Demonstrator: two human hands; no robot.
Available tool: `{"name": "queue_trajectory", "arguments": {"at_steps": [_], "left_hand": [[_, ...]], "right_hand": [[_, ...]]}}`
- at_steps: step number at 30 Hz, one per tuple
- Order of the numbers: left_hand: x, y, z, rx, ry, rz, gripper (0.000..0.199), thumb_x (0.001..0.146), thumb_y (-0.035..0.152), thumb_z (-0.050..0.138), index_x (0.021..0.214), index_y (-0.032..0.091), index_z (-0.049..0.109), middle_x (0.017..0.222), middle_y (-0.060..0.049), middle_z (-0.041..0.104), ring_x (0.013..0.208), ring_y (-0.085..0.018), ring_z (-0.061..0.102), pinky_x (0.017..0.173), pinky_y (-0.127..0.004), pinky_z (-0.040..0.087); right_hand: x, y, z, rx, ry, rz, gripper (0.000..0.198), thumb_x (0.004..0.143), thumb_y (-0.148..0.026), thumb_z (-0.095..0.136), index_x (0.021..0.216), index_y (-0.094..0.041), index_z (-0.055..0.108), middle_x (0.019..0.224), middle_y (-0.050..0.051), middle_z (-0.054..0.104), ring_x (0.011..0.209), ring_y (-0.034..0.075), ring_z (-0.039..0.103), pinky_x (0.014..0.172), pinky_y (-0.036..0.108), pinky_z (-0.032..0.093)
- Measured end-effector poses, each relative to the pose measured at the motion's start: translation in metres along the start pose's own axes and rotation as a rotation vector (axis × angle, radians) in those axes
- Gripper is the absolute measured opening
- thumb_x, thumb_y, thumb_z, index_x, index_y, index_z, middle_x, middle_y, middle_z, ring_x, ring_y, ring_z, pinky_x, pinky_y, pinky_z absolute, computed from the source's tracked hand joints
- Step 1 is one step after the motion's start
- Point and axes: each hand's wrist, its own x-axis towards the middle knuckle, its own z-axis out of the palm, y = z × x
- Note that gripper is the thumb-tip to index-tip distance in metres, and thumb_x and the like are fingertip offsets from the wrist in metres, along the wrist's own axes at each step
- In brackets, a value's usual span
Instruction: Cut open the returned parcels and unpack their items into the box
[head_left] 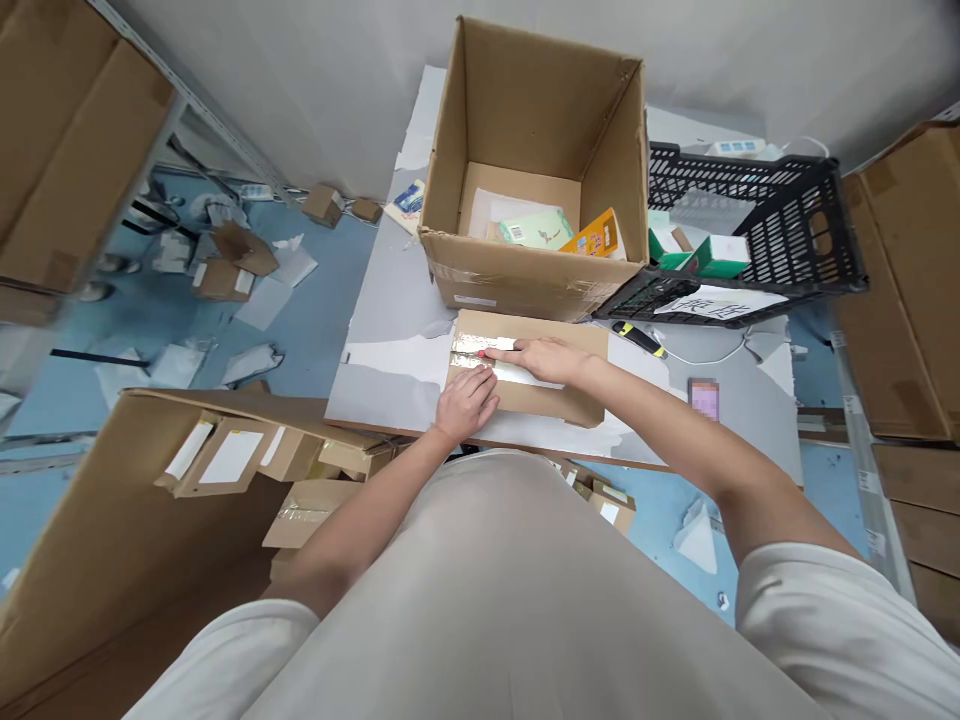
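Note:
A closed, flat cardboard box (540, 398) lies on the table in front of me, with shiny tape over its left end and a white label partly covered by my right hand. My left hand (465, 402) presses on the box's near left part, fingers laid out on the cardboard. Over the tape, my right hand (547, 360) is closed round what looks like a small knife (481, 353) with a red part. Its index finger stretches along the tool, and a thin dark blade seems to point left along the tape. The handle is mostly hidden by the hand.
Behind stands a large open carton (525, 275) holding a few small packs. A black crate (757, 270) with green boxes is beside it. On the table (390, 400) are a yellow-black utility knife (640, 339) and a phone (703, 398). A big carton (150, 560) of parcels stands left.

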Motion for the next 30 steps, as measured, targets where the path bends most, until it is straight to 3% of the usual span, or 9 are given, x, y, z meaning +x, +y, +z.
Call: {"name": "queue_trajectory", "arguments": {"at_steps": [9, 16, 20, 24, 30], "left_hand": [[-0.003, -0.002, 0.003, 0.079, -0.001, 0.042, 0.036, 0.087, 0.03, 0.05, 0.121, 0.02, 0.061, 0.122, -0.01, 0.065, 0.123, -0.025, 0.055, 0.103, -0.042, 0.044], [-0.002, 0.001, 0.001, 0.144, -0.008, 0.061, 0.036, 0.088, 0.03, 0.049, 0.119, 0.019, 0.062, 0.124, -0.01, 0.064, 0.123, -0.025, 0.055, 0.103, -0.041, 0.043], [0.0, 0.001, 0.002, 0.148, -0.033, 0.027, 0.036, 0.088, 0.03, 0.047, 0.118, 0.019, 0.063, 0.124, -0.01, 0.064, 0.122, -0.025, 0.055, 0.104, -0.042, 0.042], [-0.001, 0.0, 0.005, 0.135, -0.051, 0.0, 0.037, 0.088, 0.031, 0.047, 0.119, 0.019, 0.063, 0.124, -0.012, 0.064, 0.123, -0.026, 0.054, 0.104, -0.044, 0.04], [-0.001, 0.002, 0.002, 0.136, -0.077, -0.016, 0.038, 0.089, 0.03, 0.044, 0.121, 0.019, 0.061, 0.126, -0.013, 0.062, 0.125, -0.027, 0.052, 0.107, -0.045, 0.036]], "right_hand": [[-0.013, -0.012, -0.019, -0.164, -0.138, 0.055, 0.067, 0.092, -0.007, 0.031, 0.151, -0.034, 0.014, 0.106, 0.013, 0.066, 0.093, 0.025, 0.066, 0.074, 0.033, 0.044], [-0.041, 0.0, -0.022, -0.173, -0.199, 0.135, 0.067, 0.091, -0.01, 0.035, 0.15, -0.038, 0.019, 0.108, 0.012, 0.066, 0.092, 0.026, 0.066, 0.071, 0.031, 0.042], [-0.088, 0.028, -0.014, -0.198, -0.259, 0.191, 0.064, 0.089, -0.01, 0.038, 0.146, -0.039, 0.032, 0.104, 0.011, 0.067, 0.087, 0.023, 0.066, 0.064, 0.027, 0.039], [-0.152, 0.056, 0.002, -0.218, -0.281, 0.341, 0.074, 0.083, -0.003, 0.038, 0.144, -0.044, 0.031, 0.093, 0.007, 0.067, 0.067, 0.018, 0.064, 0.056, 0.026, 0.035], [-0.224, 0.072, 0.024, -0.114, -0.045, 0.389, 0.072, 0.081, -0.005, 0.041, 0.143, -0.042, 0.036, 0.082, 0.005, 0.064, 0.053, 0.013, 0.054, 0.052, 0.024, 0.034]]}}
